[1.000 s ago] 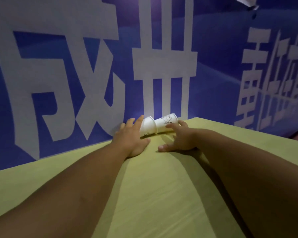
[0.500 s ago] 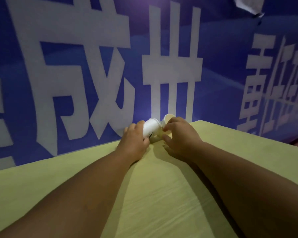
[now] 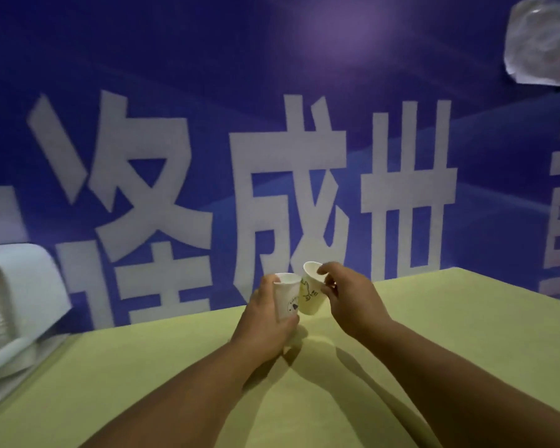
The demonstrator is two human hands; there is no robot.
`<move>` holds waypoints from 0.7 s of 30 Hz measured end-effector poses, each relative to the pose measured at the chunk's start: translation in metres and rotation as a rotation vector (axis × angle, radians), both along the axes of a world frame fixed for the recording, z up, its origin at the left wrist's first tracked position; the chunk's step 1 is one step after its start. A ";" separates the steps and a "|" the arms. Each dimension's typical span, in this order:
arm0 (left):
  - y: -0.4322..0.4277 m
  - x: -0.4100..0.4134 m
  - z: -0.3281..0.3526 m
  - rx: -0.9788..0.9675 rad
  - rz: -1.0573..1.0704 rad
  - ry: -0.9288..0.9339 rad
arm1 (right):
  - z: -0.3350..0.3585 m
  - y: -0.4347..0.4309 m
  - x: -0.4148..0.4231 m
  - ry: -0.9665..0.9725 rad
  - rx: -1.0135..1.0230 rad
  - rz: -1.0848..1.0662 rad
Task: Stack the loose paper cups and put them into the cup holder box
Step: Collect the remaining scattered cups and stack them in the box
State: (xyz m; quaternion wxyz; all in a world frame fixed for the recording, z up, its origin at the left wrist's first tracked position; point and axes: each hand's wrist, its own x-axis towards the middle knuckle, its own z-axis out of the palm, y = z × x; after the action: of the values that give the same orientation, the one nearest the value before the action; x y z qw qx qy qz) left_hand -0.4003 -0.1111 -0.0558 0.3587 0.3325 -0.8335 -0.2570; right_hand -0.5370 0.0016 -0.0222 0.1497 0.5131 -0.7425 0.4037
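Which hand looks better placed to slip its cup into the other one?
Probably the right hand: the right cup is held higher and tilted, beside the left cup, which the left hand holds upright, mouth up.

Inspection of the blue banner [image 3: 181, 53] behind the tabletop [image 3: 450, 324]: it is displaying large white Chinese characters. One is reading clearly as 成. Its right-hand neighbour is showing three uprights crossed by a bar, resembling 卅. The characters at left and far right are being cut off and are not legible. The left paper cup [image 3: 286, 300] and the right paper cup [image 3: 311, 297] are each carrying a small black print, too small to read.
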 end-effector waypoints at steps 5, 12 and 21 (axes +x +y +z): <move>-0.004 0.110 0.007 -0.047 0.125 0.041 | 0.003 -0.017 0.086 0.028 0.032 0.113; -0.019 0.246 0.012 -0.218 0.274 0.006 | 0.005 -0.047 0.205 -0.028 -0.020 0.243; -0.055 0.366 0.031 -0.477 0.422 0.151 | 0.024 -0.106 0.322 -0.145 -0.161 0.368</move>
State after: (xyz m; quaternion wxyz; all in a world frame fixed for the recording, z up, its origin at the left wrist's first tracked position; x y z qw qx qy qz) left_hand -0.0348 -0.1657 -0.0244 0.5328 0.3846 -0.7538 0.0016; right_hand -0.2152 -0.1042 0.0015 0.0600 0.5961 -0.6105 0.5180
